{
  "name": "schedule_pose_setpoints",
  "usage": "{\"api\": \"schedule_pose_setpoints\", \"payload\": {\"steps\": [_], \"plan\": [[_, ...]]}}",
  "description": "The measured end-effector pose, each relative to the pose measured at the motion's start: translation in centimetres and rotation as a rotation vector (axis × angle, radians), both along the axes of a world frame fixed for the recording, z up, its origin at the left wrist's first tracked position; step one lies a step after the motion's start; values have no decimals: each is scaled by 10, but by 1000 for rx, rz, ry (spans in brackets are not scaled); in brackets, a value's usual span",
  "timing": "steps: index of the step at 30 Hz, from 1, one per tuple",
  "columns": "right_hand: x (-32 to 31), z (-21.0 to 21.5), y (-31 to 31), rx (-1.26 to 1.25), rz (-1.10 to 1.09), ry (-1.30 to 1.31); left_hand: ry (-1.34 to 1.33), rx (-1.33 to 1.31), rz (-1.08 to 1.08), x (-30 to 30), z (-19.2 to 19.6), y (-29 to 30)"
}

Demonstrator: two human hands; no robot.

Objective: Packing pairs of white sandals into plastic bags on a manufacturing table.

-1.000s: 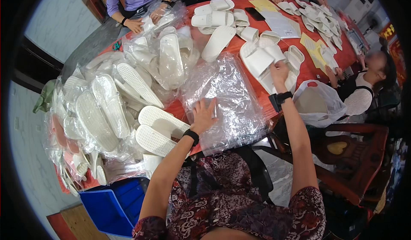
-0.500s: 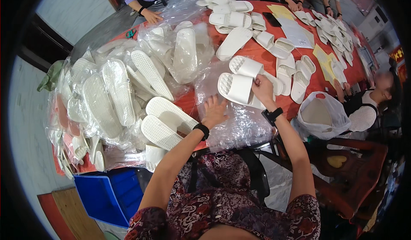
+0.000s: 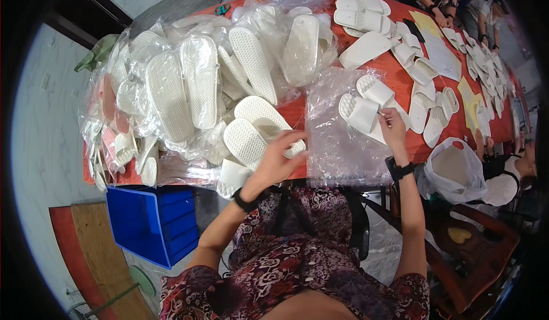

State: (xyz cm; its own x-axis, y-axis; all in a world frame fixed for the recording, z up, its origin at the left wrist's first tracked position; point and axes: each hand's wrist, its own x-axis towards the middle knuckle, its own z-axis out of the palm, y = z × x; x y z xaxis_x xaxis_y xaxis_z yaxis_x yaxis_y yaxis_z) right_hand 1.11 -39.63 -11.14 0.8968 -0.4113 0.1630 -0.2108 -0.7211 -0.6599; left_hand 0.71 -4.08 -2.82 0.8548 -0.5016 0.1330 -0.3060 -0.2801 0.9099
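A pair of white slide slippers (image 3: 362, 114) lies on a clear plastic bag (image 3: 337, 148) spread flat on the red table. My right hand (image 3: 393, 128) is closed at the strap edge of the nearer slipper, its fingertips pinched there; the exact grip is partly hidden. To the left, another white pair (image 3: 246, 140) lies with patterned soles up. Over the near end of that pair is my left hand (image 3: 279, 163), thumb and fingers apart, holding nothing I can see.
Bagged white slippers (image 3: 168, 94) heap up on the left. Loose slippers (image 3: 366, 48), papers (image 3: 440, 51) and a dark phone (image 3: 414, 30) lie farther right. A blue crate (image 3: 134, 223) stands below the table edge. A white bag (image 3: 454, 171) is at right. Other people work around the table.
The view has shifted, so the table sits farther right and higher. My left hand has left the plastic bag for the sole-up slippers. My right hand stays by the pair on the bag.
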Motion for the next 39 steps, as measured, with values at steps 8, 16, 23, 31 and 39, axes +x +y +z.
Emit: {"api": "schedule_pose_setpoints", "payload": {"steps": [8,16,23,31,39], "plan": [[-20,9,156,258,512,35,79,27,781,-37,-60,86],[11,-19,225,-94,483,59,-58,189,730,-40,-80,53],[-12,1,245,203,469,-22,101,163,877,-25,-76,37],[-65,87,252,305,387,-208,218,-469,695,-28,-60,34],[-95,96,257,-7,331,-320,965,-1136,431,-38,-90,-9]]}}
